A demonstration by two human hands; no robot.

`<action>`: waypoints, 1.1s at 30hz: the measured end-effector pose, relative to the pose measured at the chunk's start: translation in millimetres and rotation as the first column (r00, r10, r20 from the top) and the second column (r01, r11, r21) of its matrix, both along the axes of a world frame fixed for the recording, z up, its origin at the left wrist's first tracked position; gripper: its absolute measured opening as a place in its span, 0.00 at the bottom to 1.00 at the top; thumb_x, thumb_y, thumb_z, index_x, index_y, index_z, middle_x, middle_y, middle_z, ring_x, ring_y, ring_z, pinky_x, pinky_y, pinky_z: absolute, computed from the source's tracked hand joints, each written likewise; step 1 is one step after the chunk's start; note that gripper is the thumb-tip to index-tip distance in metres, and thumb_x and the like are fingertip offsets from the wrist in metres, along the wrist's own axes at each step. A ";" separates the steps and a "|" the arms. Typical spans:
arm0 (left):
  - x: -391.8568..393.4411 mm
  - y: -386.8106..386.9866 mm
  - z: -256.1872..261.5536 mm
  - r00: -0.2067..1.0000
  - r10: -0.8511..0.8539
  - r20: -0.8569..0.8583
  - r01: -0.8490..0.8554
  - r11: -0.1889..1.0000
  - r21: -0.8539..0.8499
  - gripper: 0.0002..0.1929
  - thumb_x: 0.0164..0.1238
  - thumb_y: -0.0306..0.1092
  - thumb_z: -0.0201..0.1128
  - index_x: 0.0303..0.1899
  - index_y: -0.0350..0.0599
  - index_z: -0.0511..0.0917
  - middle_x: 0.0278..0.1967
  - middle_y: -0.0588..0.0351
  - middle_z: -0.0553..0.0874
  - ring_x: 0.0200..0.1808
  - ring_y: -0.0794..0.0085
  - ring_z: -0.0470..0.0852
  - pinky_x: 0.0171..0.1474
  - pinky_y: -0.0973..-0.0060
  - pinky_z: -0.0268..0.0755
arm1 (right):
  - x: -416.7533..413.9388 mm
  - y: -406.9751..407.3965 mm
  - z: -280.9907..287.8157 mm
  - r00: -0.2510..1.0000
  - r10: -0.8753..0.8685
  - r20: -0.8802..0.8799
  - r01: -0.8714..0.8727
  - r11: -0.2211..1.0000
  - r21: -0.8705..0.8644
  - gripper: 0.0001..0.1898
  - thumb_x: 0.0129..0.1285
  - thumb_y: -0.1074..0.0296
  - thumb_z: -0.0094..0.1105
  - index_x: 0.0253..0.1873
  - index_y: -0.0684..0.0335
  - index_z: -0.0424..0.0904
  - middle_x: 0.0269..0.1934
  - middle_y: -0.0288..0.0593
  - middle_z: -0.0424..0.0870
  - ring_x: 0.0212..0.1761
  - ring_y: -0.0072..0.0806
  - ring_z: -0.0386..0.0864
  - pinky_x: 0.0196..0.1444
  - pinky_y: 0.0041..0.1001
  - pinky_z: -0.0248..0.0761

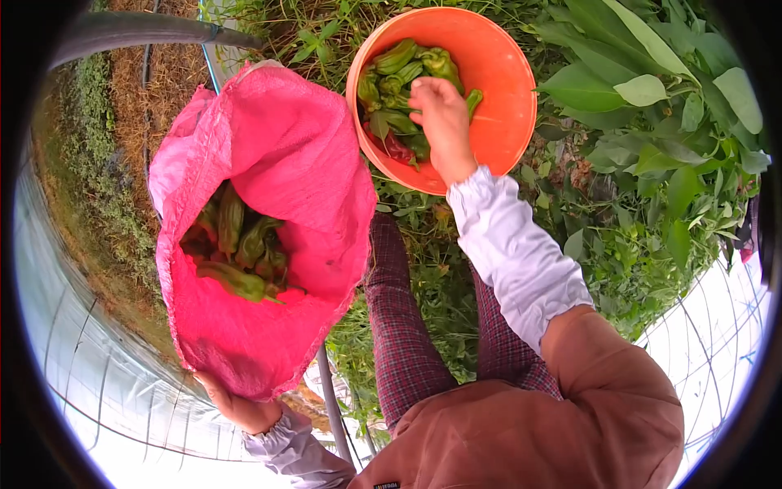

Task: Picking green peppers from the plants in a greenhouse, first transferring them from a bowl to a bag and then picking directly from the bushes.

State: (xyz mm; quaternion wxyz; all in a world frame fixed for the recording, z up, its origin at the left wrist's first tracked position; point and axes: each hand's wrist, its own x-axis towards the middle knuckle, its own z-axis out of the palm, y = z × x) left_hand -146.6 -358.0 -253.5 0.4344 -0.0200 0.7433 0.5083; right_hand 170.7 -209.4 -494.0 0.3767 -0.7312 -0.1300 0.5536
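Observation:
My left hand [238, 406] grips the near rim of a pink woven sack [317, 165], its thumb outside and its other fingers mostly hidden by the cloth. The sack's mouth gapes towards me, and several green peppers [250, 244] lie inside. To the right of the sack, an orange plastic bucket [498, 116] holds more green peppers [394, 58] and a red pepper [397, 150], gathered at its left side. Over these peppers, inside the bucket's rim, is my right hand [443, 116] with curled fingers. Whether its fingertips hold a pepper is hidden.
Leafy plants [647, 98] crowd the right side, and low weeds [427, 293] cover the ground around my legs [403, 330]. A dark curved pipe [159, 33] crosses at the upper left. Straw-covered soil [128, 104] and plastic sheeting [79, 342] lie beyond the sack.

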 end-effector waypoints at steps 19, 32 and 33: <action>6.8 2.7 -9.2 0.999 -0.032 0.044 0.030 0.998 0.051 0.29 0.75 0.50 0.54 0.68 0.42 0.65 0.67 0.50 0.70 0.66 0.56 0.70 0.68 0.54 0.62 | 39.9 11.8 -33.6 0.944 -0.287 -0.162 0.298 0.954 0.046 0.14 0.61 0.64 0.62 0.47 0.65 0.77 0.38 0.41 0.82 0.36 0.32 0.82 0.40 0.34 0.78; -3.3 2.5 11.1 0.998 0.017 -0.065 -0.018 0.999 -0.026 0.30 0.77 0.51 0.50 0.72 0.46 0.60 0.71 0.53 0.66 0.70 0.58 0.66 0.71 0.55 0.58 | -8.9 -9.6 17.8 0.765 0.474 0.436 -0.543 0.839 0.041 0.13 0.60 0.67 0.63 0.46 0.65 0.78 0.43 0.47 0.84 0.49 0.37 0.81 0.50 0.36 0.74; 0.1 3.1 4.8 0.997 0.044 -0.057 -0.046 0.999 -0.029 0.30 0.77 0.51 0.50 0.72 0.47 0.60 0.71 0.53 0.65 0.70 0.59 0.65 0.71 0.55 0.58 | 16.8 -9.0 -23.4 0.417 0.483 0.770 -0.695 0.716 -0.073 0.12 0.56 0.70 0.63 0.46 0.64 0.79 0.41 0.48 0.84 0.47 0.42 0.81 0.47 0.39 0.75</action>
